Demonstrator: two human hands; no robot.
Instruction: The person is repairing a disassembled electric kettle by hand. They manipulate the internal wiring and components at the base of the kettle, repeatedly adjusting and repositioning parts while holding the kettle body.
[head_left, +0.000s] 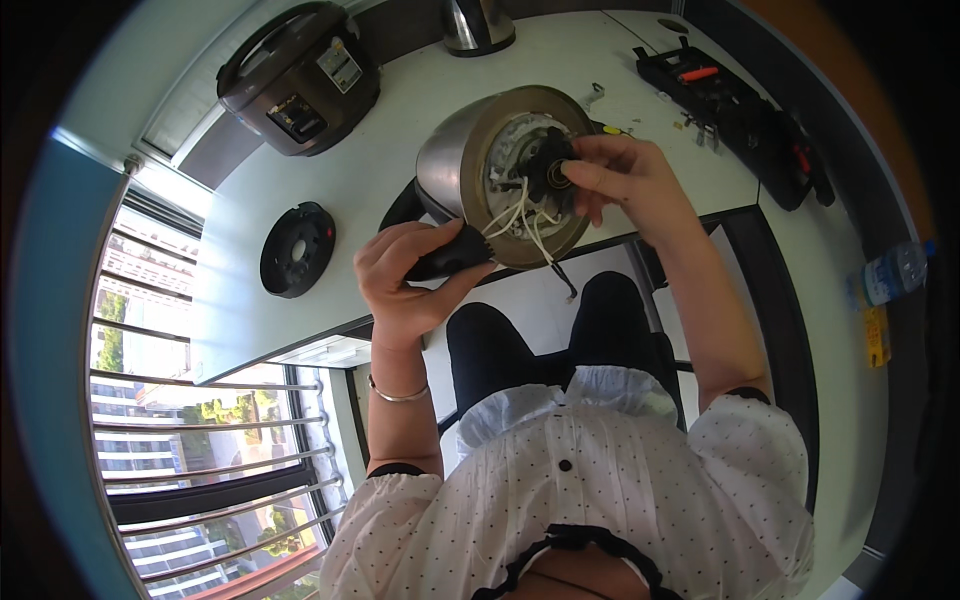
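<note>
An electric kettle lies on its side on the table, its opened underside turned toward me. My left hand is closed around its black handle. The fingers of my right hand pinch a black round connector part with a brass-coloured ring, against the kettle's bottom. White wires run from that part across the opening, and one dark-sleeved end hangs loose below the rim. Part of the inside is hidden behind the connector and my fingers.
A black round base lies on the table at left. Behind it stands a dark rice cooker; another metal kettle is at the back. An open black tool case with small loose parts lies at right, a plastic bottle farther right.
</note>
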